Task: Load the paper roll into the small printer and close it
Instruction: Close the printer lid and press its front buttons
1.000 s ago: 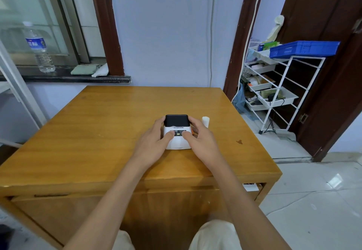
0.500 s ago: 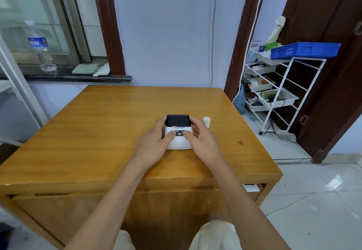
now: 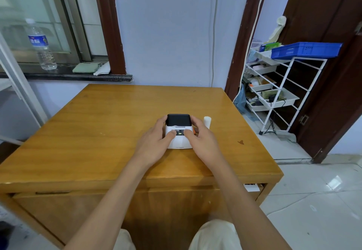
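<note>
Printer (image 3: 178,132): small white body w/ black lid (image 3: 178,120), flat on table (image 3: 109,122), near front-centre; lid looks down, green light on panel.
Hands: left hand (image 3: 154,144) and right hand (image 3: 201,142) wrap printer's two sides, fingers curled round it, both thumbs on front panel.
Paper roll (image 3: 207,122): white, upright on table just right of printer, behind right-hand fingers; not loaded yet.
Step (my read): open lid.
How: hold body down w/ one hand, find release. Orange bit (image 3: 194,131) at right edge may be the latch, can't tell. Lift lid evenly, don't slide unit.
Risk: right hand near roll, could knock it over.
Around: water bottle (image 3: 40,47) on sill, white rack (image 3: 284,85) w/ blue basket (image 3: 307,49); both well apart, nothing blocks.
</note>
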Available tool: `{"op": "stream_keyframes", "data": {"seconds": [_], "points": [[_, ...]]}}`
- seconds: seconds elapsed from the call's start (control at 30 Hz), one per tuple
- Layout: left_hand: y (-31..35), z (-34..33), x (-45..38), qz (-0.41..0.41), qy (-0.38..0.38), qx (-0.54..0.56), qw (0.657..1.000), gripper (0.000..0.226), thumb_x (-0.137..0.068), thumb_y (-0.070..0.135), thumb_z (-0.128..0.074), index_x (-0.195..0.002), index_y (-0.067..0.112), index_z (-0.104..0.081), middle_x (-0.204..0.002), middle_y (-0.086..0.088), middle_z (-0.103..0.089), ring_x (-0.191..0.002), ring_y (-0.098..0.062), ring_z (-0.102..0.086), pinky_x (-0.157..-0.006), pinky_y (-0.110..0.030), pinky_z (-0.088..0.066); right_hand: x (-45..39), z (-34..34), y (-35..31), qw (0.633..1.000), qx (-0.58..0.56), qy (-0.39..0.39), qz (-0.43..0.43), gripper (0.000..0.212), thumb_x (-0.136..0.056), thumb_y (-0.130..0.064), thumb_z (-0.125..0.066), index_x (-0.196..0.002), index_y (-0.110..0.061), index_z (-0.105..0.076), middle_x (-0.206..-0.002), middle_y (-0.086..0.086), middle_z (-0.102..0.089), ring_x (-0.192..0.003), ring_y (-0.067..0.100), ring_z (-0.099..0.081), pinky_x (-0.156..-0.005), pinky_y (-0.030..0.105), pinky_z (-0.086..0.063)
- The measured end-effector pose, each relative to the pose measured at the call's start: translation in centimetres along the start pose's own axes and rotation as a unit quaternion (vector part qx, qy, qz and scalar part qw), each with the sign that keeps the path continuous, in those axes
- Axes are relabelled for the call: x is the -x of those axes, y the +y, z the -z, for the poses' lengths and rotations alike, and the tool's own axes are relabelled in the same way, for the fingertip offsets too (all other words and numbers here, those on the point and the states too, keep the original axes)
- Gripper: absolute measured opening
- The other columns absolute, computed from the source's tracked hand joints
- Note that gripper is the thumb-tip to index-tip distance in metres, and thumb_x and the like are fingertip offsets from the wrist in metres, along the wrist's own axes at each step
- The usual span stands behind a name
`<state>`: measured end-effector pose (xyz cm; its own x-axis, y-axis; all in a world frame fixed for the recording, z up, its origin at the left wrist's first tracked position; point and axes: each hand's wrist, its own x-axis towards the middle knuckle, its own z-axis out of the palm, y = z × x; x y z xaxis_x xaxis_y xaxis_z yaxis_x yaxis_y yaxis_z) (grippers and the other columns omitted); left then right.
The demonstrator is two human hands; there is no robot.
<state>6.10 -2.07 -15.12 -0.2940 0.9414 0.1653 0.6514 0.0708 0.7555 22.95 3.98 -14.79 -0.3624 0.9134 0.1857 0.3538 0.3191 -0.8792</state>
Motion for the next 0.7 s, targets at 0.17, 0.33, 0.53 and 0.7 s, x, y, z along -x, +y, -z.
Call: {"op": "stream_keyframes", "data": {"seconds": [0.17, 0.33, 0.53, 0.7], "points": [[-0.28, -0.11, -0.14, -0.006, 0.006, -0.009, 1.0, 0.065, -0.102, 0.052, -0.045, -0.161, 0.034, -0.027, -0.151, 0.005, -0.056, -0.136, -0.021, -0.052, -0.106, -0.044, -0.044, -0.19, -0.02, 0.31, 1.0, 0.003, 0.002, 0.001, 0.06, -0.099, -0.039, -0.056, -0.159, -0.036, -0.047, -0.123, -0.02, -0.073, -0.11, 0.005, -0.07, -0.1, 0.039, -0.059], [-0.3, -0.21, -0.2, -0.006, 0.008, -0.012, 1.0, 0.064, -0.103, 0.05, -0.046, -0.161, 0.033, -0.027, -0.15, 0.003, -0.057, -0.134, -0.022, -0.053, -0.104, -0.043, -0.045, -0.33, -0.14, 0.46, 1.0, 0.006, 0.006, -0.003, 0.062, -0.101, -0.038, -0.058, -0.161, -0.032, -0.045, -0.125, -0.016, -0.073, -0.111, 0.006, -0.069, -0.1, 0.039, -0.059], [-0.21, -0.21, -0.22, -0.007, 0.01, -0.017, 1.0, 0.064, -0.103, 0.049, -0.046, -0.162, 0.032, -0.027, -0.149, 0.003, -0.057, -0.132, -0.023, -0.055, -0.102, -0.042, -0.045, -0.59, -0.26, 0.55, 1.0, -0.002, 0.011, -0.002, 0.062, -0.101, -0.034, -0.059, -0.161, -0.029, -0.046, -0.126, -0.013, -0.073, -0.112, 0.007, -0.069, -0.097, 0.035, -0.06], [-0.19, -0.21, -0.13, -0.006, 0.006, -0.019, 1.0, 0.064, -0.103, 0.051, -0.044, -0.162, 0.033, -0.026, -0.148, 0.004, -0.058, -0.13, -0.023, -0.056, -0.103, -0.043, -0.046, -0.72, -0.23, 0.73, 1.0, -0.004, 0.015, 0.0, 0.062, -0.1, -0.033, -0.059, -0.161, -0.029, -0.047, -0.121, -0.011, -0.075, -0.11, 0.01, -0.071, -0.097, 0.036, -0.06]]}}
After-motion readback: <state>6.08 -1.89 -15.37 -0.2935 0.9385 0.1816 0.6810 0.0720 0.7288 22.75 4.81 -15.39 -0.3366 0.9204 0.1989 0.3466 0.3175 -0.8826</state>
